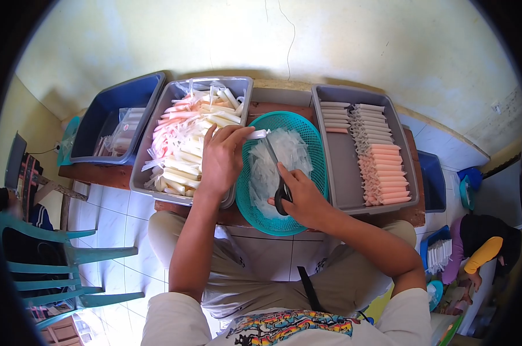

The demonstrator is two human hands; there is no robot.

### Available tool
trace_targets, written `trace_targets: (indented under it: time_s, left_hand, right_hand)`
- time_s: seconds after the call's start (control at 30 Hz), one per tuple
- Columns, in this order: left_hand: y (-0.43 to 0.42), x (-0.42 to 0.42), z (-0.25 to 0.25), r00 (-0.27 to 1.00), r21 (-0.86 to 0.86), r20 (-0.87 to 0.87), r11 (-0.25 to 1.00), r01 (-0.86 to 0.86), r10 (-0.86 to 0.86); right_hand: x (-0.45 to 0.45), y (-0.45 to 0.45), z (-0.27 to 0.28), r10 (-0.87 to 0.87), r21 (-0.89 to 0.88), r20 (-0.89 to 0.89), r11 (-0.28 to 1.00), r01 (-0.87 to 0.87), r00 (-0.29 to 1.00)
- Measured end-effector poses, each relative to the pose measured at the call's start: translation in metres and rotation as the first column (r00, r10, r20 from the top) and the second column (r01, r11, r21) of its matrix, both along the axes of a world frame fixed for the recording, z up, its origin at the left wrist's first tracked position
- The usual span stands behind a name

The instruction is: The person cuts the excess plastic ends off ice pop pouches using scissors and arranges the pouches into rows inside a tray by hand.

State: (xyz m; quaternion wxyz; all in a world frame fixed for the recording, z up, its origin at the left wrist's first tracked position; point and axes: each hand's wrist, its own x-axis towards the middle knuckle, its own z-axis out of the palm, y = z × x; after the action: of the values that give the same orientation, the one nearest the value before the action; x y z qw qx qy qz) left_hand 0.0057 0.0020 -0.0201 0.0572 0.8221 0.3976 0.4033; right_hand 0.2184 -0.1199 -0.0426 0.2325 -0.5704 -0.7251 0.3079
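My left hand [222, 155] is closed on one end of a white plastic-wrapped stick [257, 134], like an ice pop, above the turquoise basket [325, 173]. Scissors [271, 151] with black handles are held in my right hand [301, 199], their blades pointing up towards the tip of that stick. Whether the blades touch the wrapper I cannot tell. Clear plastic scraps [287, 151] lie heaped in the basket below. Left of it, a grey bin [248, 92] is piled with white, yellowish and pink sticks [186, 164] with long loose wrapper ends.
To the right, a grey bin [343, 173] holds stacked rows of pink and whitish sticks [385, 167]. A dark blue bin [91, 135] with packets stands far left. All rest on a wooden bench [417, 196]. Another person [486, 248] works at lower right; turquoise chairs [47, 268] stand left.
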Motion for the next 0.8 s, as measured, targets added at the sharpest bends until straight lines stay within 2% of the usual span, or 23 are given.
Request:
trace_targets:
  time_s: [0.07,0.1,0.13,0.2,0.3,0.43,0.6,0.67,0.8]
  left_hand:
    - [-0.001,0.002,0.003,0.999,-0.012,0.043,0.999,0.030,-0.029]
    - [-0.002,0.004,0.005,0.995,-0.024,0.086,0.998,0.055,-0.052]
    - [-0.002,0.005,0.005,0.995,-0.022,0.087,0.998,0.060,-0.058]
    - [-0.004,0.009,0.005,0.974,-0.063,0.212,0.993,0.096,-0.080]
    - [-0.003,0.011,0.003,0.972,0.010,0.219,0.997,0.081,-0.082]
    - [-0.004,0.015,0.004,0.960,0.020,0.250,0.993,0.120,-0.121]
    - [-0.011,0.020,0.001,0.943,-0.101,0.295,0.977,0.189,-0.152]
    - [-0.011,0.021,0.001,0.938,-0.133,0.306,0.969,0.209,-0.161]
    - [-0.011,0.025,-0.004,0.919,-0.251,0.367,0.937,0.245,-0.142]
  right_hand:
    - [-0.003,0.002,-0.020,-0.009,0.122,0.048,0.993,0.003,0.999]
    - [-0.005,0.004,-0.023,-0.014,0.124,0.048,0.992,0.008,0.999]
    - [-0.007,0.005,-0.026,-0.020,0.093,0.088,0.996,0.011,0.996]
    - [-0.010,0.008,-0.028,-0.029,0.064,0.130,0.998,0.021,0.991]
    - [-0.016,0.015,-0.032,-0.034,0.021,0.231,0.999,0.030,0.972]
    - [-0.022,0.020,-0.036,-0.038,0.004,0.351,0.999,0.039,0.936]
    - [-0.025,0.021,-0.040,-0.042,0.035,0.468,0.999,0.029,0.883]
    - [-0.024,0.021,-0.043,-0.051,0.126,0.517,0.992,-0.017,0.855]
    - [-0.022,0.021,-0.031,-0.035,0.076,0.511,0.997,-0.005,0.859]
